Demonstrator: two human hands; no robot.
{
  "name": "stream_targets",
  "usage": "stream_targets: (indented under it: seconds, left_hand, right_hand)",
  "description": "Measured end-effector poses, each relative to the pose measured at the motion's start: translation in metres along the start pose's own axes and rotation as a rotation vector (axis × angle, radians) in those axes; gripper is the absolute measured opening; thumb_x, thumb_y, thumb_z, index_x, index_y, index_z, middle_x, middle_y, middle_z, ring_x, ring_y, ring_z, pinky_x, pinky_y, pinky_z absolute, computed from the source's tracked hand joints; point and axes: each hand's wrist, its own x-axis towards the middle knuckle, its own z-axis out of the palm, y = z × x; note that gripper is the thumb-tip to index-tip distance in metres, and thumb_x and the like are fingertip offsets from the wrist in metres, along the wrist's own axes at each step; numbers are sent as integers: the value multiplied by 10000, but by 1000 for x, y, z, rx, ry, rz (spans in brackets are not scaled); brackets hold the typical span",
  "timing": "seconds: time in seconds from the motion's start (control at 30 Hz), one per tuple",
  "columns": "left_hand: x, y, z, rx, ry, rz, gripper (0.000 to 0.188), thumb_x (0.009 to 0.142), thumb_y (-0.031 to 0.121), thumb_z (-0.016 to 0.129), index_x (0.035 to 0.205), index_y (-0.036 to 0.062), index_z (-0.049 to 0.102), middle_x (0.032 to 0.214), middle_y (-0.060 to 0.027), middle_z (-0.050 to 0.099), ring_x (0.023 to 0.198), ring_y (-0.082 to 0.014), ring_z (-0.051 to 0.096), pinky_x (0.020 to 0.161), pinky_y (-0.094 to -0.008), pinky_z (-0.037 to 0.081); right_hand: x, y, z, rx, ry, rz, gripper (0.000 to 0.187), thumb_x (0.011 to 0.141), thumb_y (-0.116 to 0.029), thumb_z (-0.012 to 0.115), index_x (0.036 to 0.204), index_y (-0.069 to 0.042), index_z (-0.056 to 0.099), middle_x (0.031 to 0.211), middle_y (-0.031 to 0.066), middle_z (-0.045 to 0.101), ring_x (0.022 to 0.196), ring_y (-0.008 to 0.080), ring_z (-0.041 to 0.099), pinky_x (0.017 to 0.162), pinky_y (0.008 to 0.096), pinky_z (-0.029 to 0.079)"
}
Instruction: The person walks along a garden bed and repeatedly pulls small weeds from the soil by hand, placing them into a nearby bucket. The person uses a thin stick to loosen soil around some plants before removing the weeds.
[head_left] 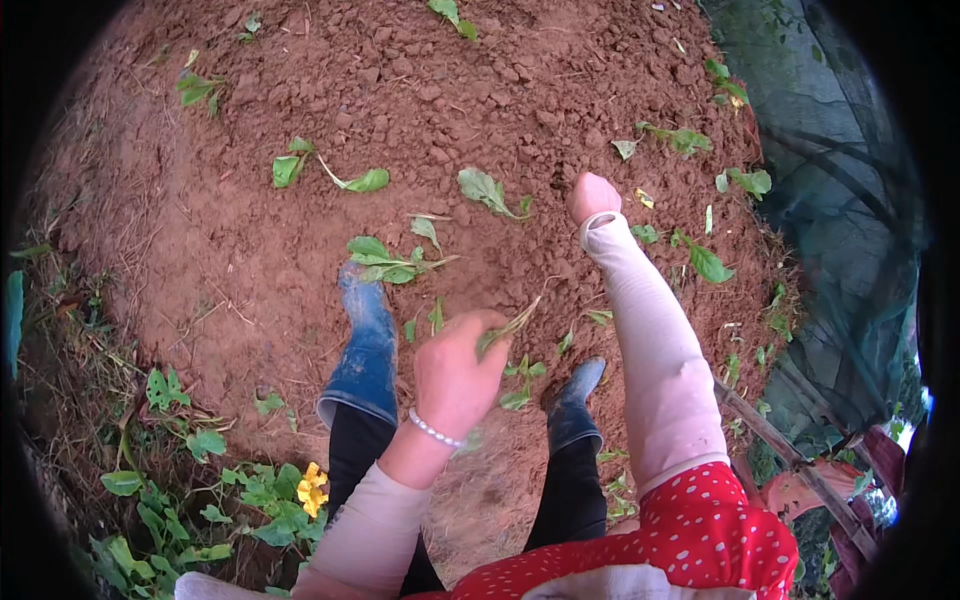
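Low in the middle, my left hand [458, 365] is closed around a leafy seedling [518, 322]; its pale stem and thin roots stick out past the fingers to the upper right. My right hand [593, 197] reaches out farther ahead, fingers curled down at the loose reddish soil [545, 225]. Whatever it grips, if anything, is hidden beneath it. Between and ahead of my hands lie wilted green seedlings: one [385, 262] by my left boot, another [487, 190] left of my right hand.
My blue rubber boots [362, 335] stand on the soil. More seedlings [690, 140] lie scattered around. A dark green net [820, 190] with wooden poles [765, 430] runs along the right. A yellow flower [312, 489] and leafy vines grow at the lower left.
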Motion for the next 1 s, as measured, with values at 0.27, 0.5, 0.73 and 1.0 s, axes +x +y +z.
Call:
stream_targets:
  seconds: [0.27,0.5,0.73,1.0]
  left_hand:
    - [0,0,3,-23,12,30,157,677,78,626,825,30,615,798,-125,618,724,-249,606,628,-297,460]
    - [-2,0,0,-26,3,25,159,675,82,626,827,38,618,788,-129,619,730,-254,605,631,-296,462]
    - [-1,-2,4,-41,16,46,168,671,90,629,830,39,615,802,-134,619,737,-261,603,635,-304,462]
    - [-4,-1,6,-10,5,42,167,665,87,630,826,42,615,796,-127,619,738,-262,603,632,-304,463]
  right_hand:
    - [-31,-22,26,-21,-66,-86,111,676,-114,553,712,-25,610,760,187,611,735,330,605,644,407,489]
    - [-12,13,3,-16,-98,0,194,692,-152,540,846,-54,607,784,192,603,756,335,591,668,427,471]
    - [-33,-17,27,-8,-87,-10,127,693,-110,520,758,-30,594,762,188,611,757,336,601,666,411,483]
    - [-11,6,15,26,-94,19,189,681,-132,524,828,-43,604,805,186,605,790,334,587,684,409,474]
